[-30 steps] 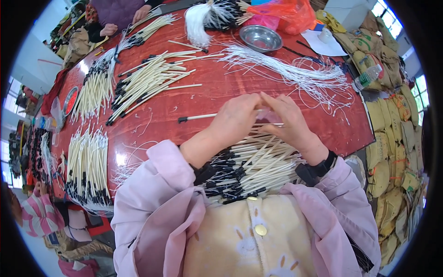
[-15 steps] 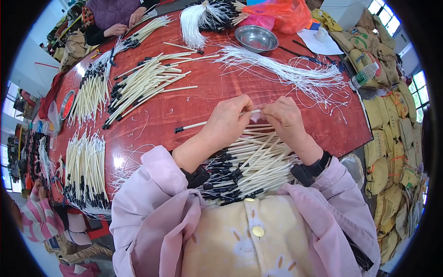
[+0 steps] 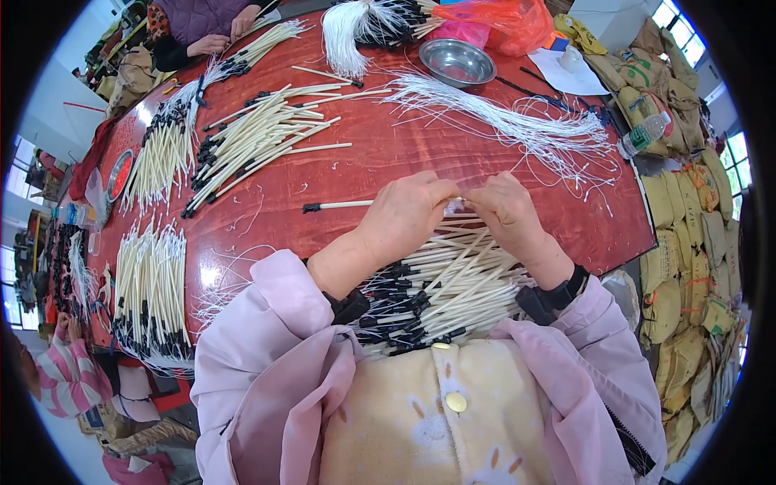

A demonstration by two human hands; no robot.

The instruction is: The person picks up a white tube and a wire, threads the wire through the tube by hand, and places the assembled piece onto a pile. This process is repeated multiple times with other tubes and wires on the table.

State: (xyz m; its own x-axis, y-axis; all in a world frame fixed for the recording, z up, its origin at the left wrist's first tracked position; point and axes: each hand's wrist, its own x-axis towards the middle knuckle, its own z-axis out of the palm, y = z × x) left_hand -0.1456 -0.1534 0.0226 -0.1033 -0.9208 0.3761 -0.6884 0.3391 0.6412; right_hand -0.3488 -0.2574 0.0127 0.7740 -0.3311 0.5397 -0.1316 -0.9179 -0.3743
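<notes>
A person's bare left hand and bare right hand meet above a glossy red tabletop. The left fingers close around a thin, straight, cream-coloured rod with a black end piece, which lies level and juts out to the left. The right fingers form a narrow pinch at the rod's other end; exactly what they grip cannot be told. Just below the hands spreads a heap of similar black-ended cream rods. Beyond them lie a loose sheaf of thin white cords and a round, shiny metal bowl.
</notes>
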